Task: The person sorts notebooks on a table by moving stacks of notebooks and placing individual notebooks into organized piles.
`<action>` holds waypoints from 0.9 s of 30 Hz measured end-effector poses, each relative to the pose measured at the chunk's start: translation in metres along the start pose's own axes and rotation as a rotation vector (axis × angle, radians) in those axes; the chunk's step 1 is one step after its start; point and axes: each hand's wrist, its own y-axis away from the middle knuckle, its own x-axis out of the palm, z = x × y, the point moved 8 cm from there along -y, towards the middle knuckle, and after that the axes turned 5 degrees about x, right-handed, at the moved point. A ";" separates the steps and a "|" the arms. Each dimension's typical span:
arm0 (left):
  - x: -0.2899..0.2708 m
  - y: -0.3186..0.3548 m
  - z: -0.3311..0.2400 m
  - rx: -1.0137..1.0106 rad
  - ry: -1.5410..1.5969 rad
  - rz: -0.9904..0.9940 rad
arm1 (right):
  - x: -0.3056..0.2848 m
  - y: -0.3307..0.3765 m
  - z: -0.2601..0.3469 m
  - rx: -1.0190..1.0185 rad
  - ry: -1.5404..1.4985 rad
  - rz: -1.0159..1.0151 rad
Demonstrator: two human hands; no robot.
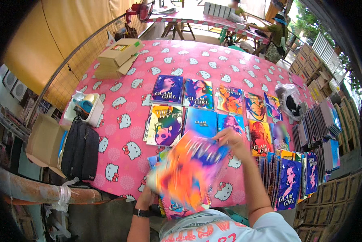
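Hands at the near side of the pink, cat-patterned tabletop (207, 60): the right hand (231, 143) grips the upper right corner of a motion-blurred orange and purple notebook (185, 173); the left hand (146, 195) is at its lower left edge, the fingers mostly hidden, so whether they grip cannot be told; the held notebook sits askew before the person's shirt (213, 226), overlapping the near edge in this view; lower notebooks (177, 207) show partly beneath it. Beyond, ten laid-out notebooks (201, 123) form two rows with narrow gaps; open room runs left of the rows to a black bag (82, 151) and a white tub (94, 111) near the left edge, and behind the rows toward the far edge, where a cardboard box (118, 56) occupies the left corner; the right side is crowded by upright notebooks (290, 181), grey-edged stacks (318, 121) and a plastic bag (289, 97).
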 end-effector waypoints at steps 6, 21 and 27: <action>-0.013 0.016 0.018 -0.231 0.038 -0.062 | 0.111 0.035 0.000 0.200 0.231 -0.041; 0.001 0.002 -0.002 -0.086 -0.174 -0.249 | 0.048 -0.017 -0.123 0.883 1.116 -0.334; -0.019 -0.003 0.016 -0.094 -0.226 -0.319 | 0.017 -0.020 -0.150 0.744 0.884 -0.305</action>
